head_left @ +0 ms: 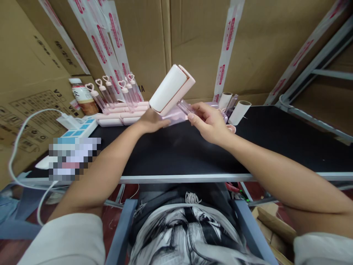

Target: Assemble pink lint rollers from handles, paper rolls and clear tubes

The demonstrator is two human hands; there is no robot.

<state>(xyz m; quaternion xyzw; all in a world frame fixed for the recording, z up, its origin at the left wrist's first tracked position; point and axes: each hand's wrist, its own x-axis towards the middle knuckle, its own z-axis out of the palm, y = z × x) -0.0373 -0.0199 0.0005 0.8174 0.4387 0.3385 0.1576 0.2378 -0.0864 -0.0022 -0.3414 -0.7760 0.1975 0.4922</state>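
Case (171, 90), white and pink, tilts just above the frame's centre, its lower end grasped by my left hand (151, 120); my right fingers (194, 118) pinch a clear tube (184, 106) (thumb nearest me) beside it.

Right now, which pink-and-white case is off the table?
The pink-and-white case tilted in the left hand; the other cases lie flat on the black tabletop.

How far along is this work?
Apparently done: the heart-topped tubes standing by the pink-and-white pieces. In hand: a pink-and-white case in the left hand, a clear tube in the right hand. Perhaps left: the white cylinders at the right; the total is unclear.
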